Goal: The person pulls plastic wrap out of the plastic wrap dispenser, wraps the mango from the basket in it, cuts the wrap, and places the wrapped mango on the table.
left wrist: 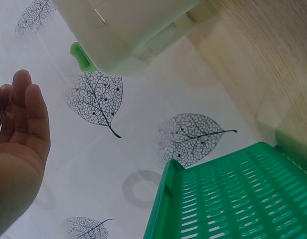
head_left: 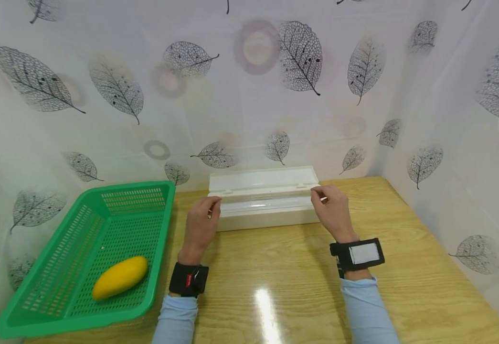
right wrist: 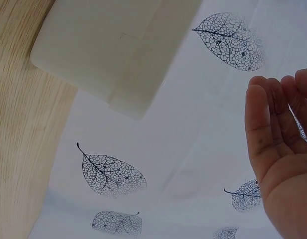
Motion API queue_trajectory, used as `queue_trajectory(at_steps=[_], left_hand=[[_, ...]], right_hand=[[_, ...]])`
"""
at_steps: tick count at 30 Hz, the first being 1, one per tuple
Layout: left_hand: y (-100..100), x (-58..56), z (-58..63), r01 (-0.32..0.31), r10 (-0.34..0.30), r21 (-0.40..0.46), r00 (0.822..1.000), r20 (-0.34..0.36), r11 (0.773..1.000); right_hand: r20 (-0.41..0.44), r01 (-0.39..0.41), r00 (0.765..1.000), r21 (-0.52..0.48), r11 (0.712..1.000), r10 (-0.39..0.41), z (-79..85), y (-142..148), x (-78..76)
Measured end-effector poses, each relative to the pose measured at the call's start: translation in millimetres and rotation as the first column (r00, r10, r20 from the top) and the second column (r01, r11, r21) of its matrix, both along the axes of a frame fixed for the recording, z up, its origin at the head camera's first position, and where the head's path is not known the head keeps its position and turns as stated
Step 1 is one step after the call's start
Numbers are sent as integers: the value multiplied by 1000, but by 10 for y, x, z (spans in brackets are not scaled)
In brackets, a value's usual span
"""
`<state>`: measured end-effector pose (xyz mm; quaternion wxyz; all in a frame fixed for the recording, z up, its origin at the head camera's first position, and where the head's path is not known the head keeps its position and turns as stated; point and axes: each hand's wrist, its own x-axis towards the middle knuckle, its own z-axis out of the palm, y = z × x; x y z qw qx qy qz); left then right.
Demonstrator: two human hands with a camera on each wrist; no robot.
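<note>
A long white plastic wrap dispenser point(head_left: 270, 220) lies at the back of the table with its lid point(head_left: 262, 178) raised. Inside its trough shows shiny clear plastic wrap point(head_left: 258, 203). At the dispenser's left end my left hand point(head_left: 200, 224) has thumb and fingertips brought together, pinching the clear wrap, of which only a faint glint shows in the left wrist view. My right hand point(head_left: 333, 210) pinches likewise at the right end, fingers bent toward the thumb. Both hands are raised beside the box, apart from its end walls in the wrist views. A small green tab point(left wrist: 82, 57) sticks out from the box.
To the left stands a green plastic basket point(head_left: 163, 248) with slotted walls, holding a yellow mango-like fruit point(head_left: 120, 278). Behind the wooden table point(head_left: 301, 296) hangs a white curtain point(head_left: 240, 110) printed with leaves, which also runs along the right side.
</note>
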<state>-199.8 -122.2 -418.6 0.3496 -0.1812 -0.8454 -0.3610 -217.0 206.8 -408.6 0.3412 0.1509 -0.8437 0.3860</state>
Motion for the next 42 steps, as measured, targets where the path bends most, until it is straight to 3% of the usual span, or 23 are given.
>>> queue_trajectory(at_steps=[31,42], left_hand=[[-10,27,41,35,-34,11,999,-26,999],[-5,48,65,19,-19,3,999,-33,1000]], right_hand=[[-48,-11,999,-7,1000,10,35,5,10],[-45,-4,999,-7,1000,4,53,10,18]])
